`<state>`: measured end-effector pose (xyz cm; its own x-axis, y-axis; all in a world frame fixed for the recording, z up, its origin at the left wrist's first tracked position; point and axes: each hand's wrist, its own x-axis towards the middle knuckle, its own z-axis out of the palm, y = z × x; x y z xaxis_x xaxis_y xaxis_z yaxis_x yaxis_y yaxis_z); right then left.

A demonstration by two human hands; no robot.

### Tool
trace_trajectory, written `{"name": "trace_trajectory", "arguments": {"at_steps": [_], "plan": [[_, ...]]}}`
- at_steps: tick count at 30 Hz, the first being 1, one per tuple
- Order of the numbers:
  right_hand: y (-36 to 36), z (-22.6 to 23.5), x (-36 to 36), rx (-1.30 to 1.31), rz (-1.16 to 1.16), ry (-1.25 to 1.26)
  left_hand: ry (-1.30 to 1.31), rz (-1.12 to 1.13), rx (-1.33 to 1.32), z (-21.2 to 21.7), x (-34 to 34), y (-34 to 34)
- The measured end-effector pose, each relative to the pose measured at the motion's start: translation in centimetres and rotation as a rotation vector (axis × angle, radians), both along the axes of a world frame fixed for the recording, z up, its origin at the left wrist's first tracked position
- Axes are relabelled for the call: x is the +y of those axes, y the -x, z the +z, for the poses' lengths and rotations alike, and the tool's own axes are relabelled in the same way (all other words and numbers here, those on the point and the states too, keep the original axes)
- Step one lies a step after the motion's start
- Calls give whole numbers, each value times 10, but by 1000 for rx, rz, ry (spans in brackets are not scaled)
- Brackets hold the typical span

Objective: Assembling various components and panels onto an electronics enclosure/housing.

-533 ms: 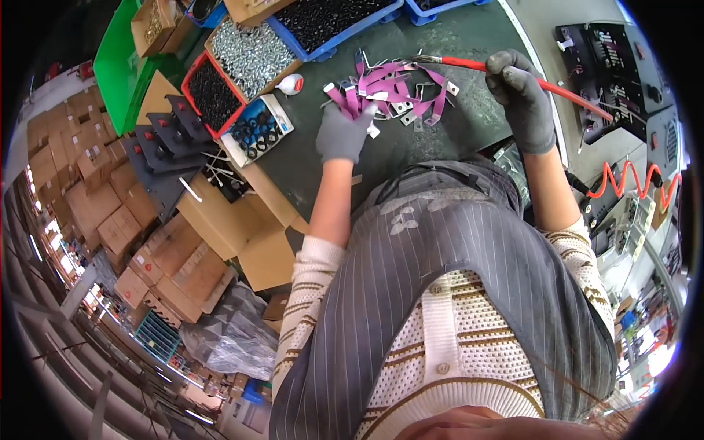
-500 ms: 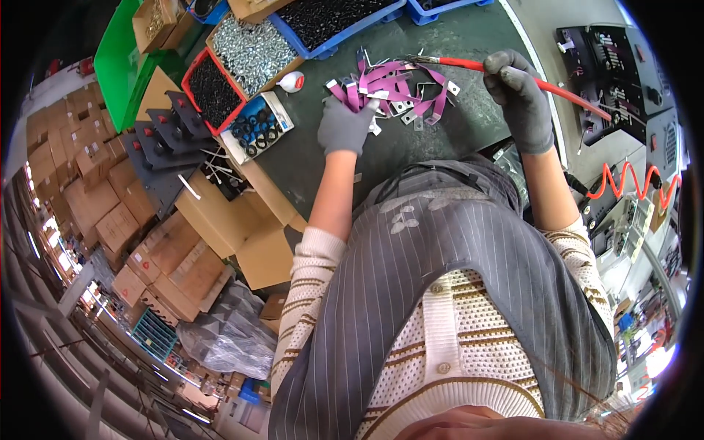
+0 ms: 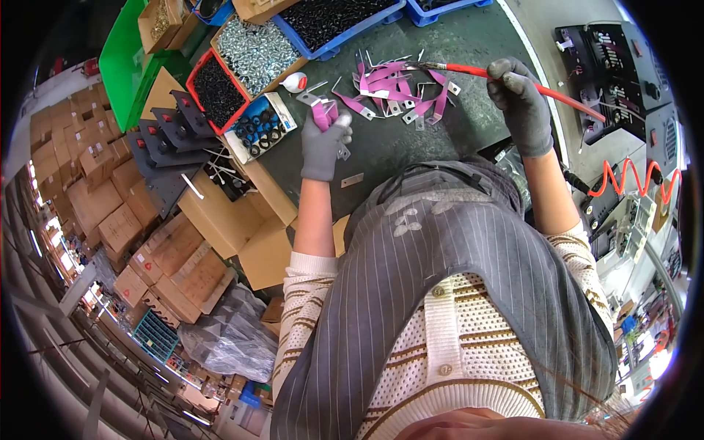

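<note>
My left hand (image 3: 320, 152), in a grey glove, is closed around a few bent metal strips with purple middles (image 3: 323, 115). It is held over the near left of the dark green tabletop, apart from the pile. Gloved too, my right hand (image 3: 519, 110) grips a long red-handled tool (image 3: 466, 70) with a narrow metal tip; the tip's exact kind is too small to tell. That tip reaches the upper edge of a loose heap of purple-and-silver strips (image 3: 398, 95). A small flat metal plate (image 3: 352, 180) lies near my left wrist.
Left of the work area stand a red bin of black parts (image 3: 244, 110), a box of silver fasteners (image 3: 257, 51), a box of black rings (image 3: 257, 128) and a white-and-red container (image 3: 294, 82). A blue tray (image 3: 323, 53) sits behind. A coiled red hose (image 3: 623, 181) hangs right.
My left hand has drawn back from the heap toward the left and nearer to me, carrying a few purple strips. The right hand has barely moved, still gripping the red-handled tool.
</note>
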<state>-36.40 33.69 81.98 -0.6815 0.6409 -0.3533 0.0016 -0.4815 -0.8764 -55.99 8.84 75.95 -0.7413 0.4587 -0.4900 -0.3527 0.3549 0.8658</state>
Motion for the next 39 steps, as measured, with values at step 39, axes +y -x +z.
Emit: {"name": "trace_trajectory", "arguments": {"at_steps": [39], "plan": [[72, 41, -47, 398, 201, -85, -596, -268, -422, 106, 59, -49]]}}
